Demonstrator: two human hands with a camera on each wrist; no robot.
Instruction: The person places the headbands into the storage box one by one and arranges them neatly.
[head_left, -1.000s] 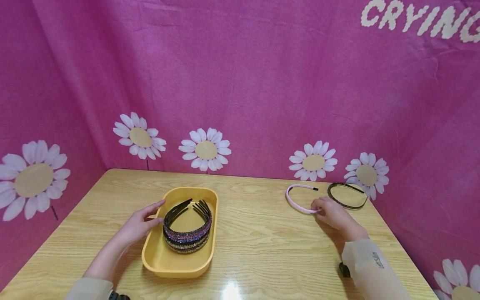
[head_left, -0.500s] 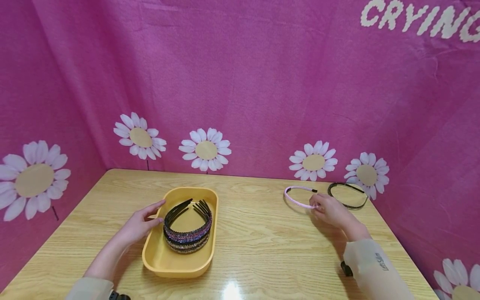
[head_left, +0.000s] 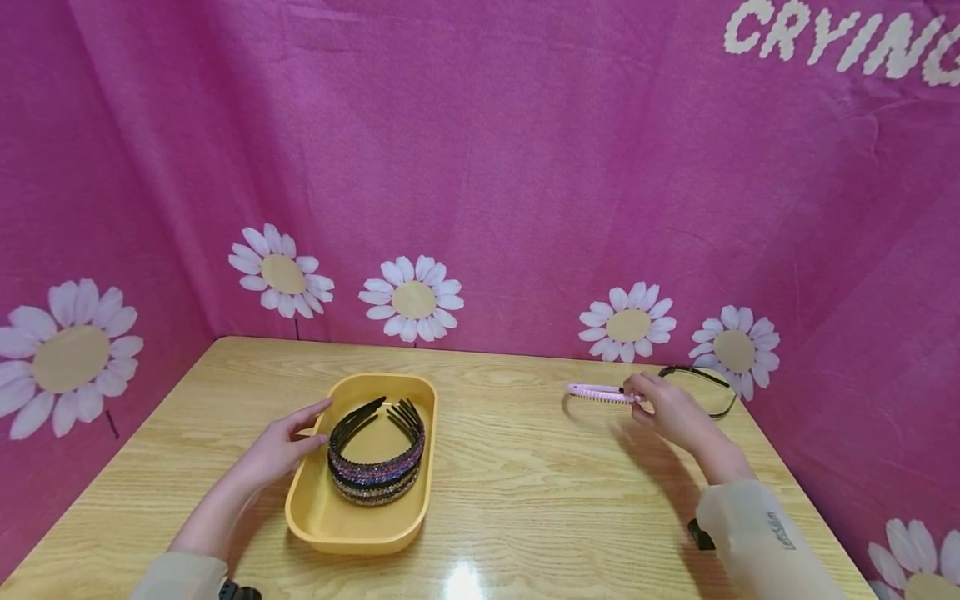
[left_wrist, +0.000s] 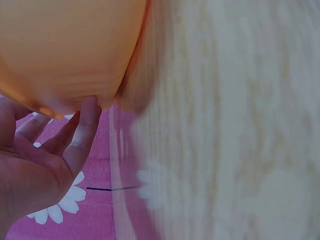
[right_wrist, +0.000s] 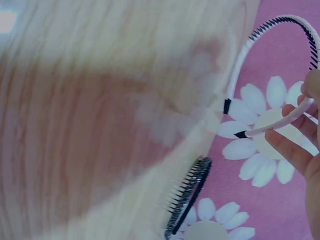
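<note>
My right hand (head_left: 663, 408) pinches a pink headband (head_left: 600, 392) by one side, holding it above the table with its shadow below. In the right wrist view the headband (right_wrist: 243, 57) shows inner black teeth and two dark tips. A black glittery headband (head_left: 723, 385) lies on the table just beyond this hand, partly hidden by it; the right wrist view shows its comb teeth. My left hand (head_left: 279, 446) rests its outstretched fingers against the left rim of a yellow tray (head_left: 311, 529). Inside the tray, several dark and sequined headbands (head_left: 375, 475) lie nested together.
The light wooden table (head_left: 517, 492) spans the front and runs back to a pink cloth backdrop (head_left: 510, 183) printed with daisies and white letters. Cloth also hangs along the left and right sides.
The pink headband has risen off the table in my right hand and tilted from a flat loop to nearly edge-on. My left hand and the tray have stayed put.
</note>
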